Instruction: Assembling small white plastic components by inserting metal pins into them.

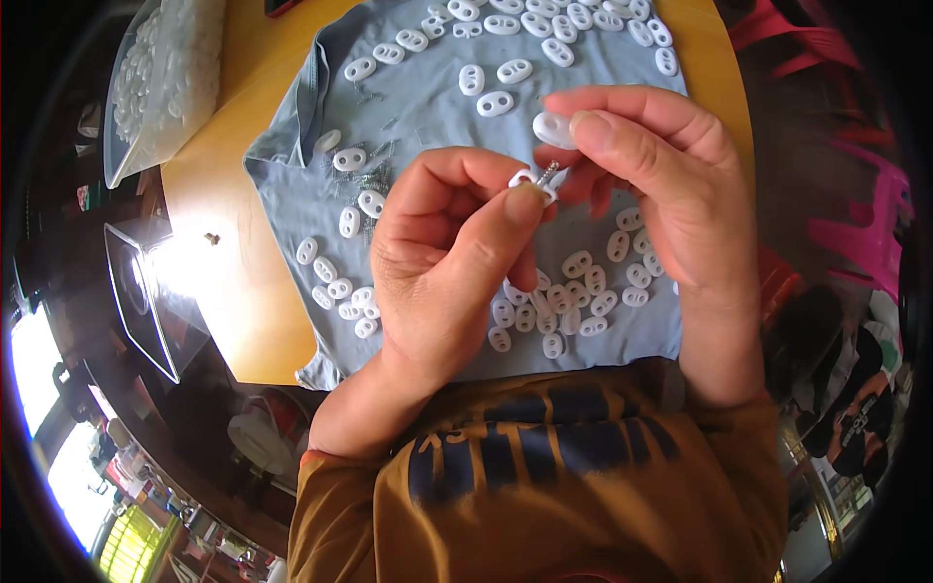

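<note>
My left hand [437, 257] pinches a small white plastic cord lock part [557, 183] between thumb and index finger. A thin metal coil spring [549, 171] sticks up from that part. Just above and to the right, my right hand [671, 170] grips a white oval cord lock piece [552, 128] by its end, thumb on top. The two pieces are apart. Around my hands, white two-hole cord locks [494, 104] lie in groups on a blue-grey cloth [428, 107]. Loose springs [374, 180] lie in a tangle left of my left hand.
The cloth covers much of a yellow wooden table [253, 233]. A clear bag [170, 78] full of white pieces sits at the far left. Beside the table's left edge stands a clear plastic box [146, 291]. Pink plastic chairs [865, 228] are on the right.
</note>
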Demonstrator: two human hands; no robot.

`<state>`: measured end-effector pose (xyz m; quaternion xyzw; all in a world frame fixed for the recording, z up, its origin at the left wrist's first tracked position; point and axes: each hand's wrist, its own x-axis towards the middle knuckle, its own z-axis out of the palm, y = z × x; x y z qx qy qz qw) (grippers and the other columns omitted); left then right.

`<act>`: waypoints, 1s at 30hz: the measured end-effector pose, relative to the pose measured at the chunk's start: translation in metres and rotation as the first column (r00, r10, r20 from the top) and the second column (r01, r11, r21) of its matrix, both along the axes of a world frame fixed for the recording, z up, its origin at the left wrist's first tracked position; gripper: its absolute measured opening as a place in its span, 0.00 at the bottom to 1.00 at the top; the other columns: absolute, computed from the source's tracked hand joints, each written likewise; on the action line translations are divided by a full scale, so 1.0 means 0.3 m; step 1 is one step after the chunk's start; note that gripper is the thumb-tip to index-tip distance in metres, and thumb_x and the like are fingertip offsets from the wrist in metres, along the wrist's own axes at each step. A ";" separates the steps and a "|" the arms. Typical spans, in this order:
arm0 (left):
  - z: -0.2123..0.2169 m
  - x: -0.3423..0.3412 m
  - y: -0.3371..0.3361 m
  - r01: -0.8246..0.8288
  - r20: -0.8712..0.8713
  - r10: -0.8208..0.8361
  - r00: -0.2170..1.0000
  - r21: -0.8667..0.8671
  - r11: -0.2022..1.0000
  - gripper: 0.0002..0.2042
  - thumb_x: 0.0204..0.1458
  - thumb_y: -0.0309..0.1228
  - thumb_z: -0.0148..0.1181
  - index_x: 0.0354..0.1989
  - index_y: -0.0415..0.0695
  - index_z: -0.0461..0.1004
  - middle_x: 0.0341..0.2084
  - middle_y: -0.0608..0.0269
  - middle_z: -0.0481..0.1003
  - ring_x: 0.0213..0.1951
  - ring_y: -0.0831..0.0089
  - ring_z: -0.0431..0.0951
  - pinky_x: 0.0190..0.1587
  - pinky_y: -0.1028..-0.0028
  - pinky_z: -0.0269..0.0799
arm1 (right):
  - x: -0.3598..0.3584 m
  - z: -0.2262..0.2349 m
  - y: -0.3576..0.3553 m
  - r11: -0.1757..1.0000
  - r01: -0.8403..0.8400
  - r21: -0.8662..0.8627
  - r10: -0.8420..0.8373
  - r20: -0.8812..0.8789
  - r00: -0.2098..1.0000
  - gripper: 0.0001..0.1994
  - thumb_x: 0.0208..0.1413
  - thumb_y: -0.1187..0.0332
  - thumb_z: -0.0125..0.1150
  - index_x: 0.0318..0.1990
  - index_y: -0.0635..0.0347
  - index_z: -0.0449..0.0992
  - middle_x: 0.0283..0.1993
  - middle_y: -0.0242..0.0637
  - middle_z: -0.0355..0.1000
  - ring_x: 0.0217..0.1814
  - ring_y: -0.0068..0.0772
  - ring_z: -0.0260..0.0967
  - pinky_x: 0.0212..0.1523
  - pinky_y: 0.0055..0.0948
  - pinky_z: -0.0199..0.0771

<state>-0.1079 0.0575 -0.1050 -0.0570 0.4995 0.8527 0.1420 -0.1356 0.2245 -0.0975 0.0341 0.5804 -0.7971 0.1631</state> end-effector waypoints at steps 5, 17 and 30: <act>0.003 -0.001 0.001 -0.019 0.028 0.019 0.999 -0.014 1.000 0.06 0.51 0.24 0.56 0.35 0.38 0.67 0.26 0.62 0.73 0.20 0.83 0.68 0.20 0.84 0.64 | 0.008 0.000 -0.017 1.000 0.014 0.024 -0.012 -0.059 0.998 0.12 0.54 0.69 0.55 0.43 0.66 0.74 0.37 0.37 0.74 0.37 0.27 0.73 0.31 0.22 0.70; -0.027 -0.029 -0.027 -0.353 -0.090 0.347 0.934 -0.069 0.933 0.04 0.50 0.18 0.47 0.31 0.40 0.67 0.22 0.63 0.68 0.17 0.83 0.57 0.20 0.83 0.55 | 0.127 0.058 0.029 0.983 -0.145 -0.113 0.119 -0.211 0.970 0.12 0.48 0.75 0.46 0.37 0.66 0.76 0.29 0.38 0.72 0.24 0.20 0.65 0.25 0.17 0.61; -0.044 -0.015 -0.021 -0.203 -0.079 0.200 0.977 -0.032 0.979 0.03 0.54 0.24 0.46 0.36 0.43 0.65 0.28 0.65 0.67 0.24 0.83 0.64 0.28 0.79 0.56 | 0.184 0.082 0.193 0.951 -0.158 -0.265 0.107 -0.197 0.975 0.12 0.48 0.75 0.48 0.38 0.67 0.75 0.27 0.35 0.71 0.25 0.19 0.65 0.34 0.19 0.56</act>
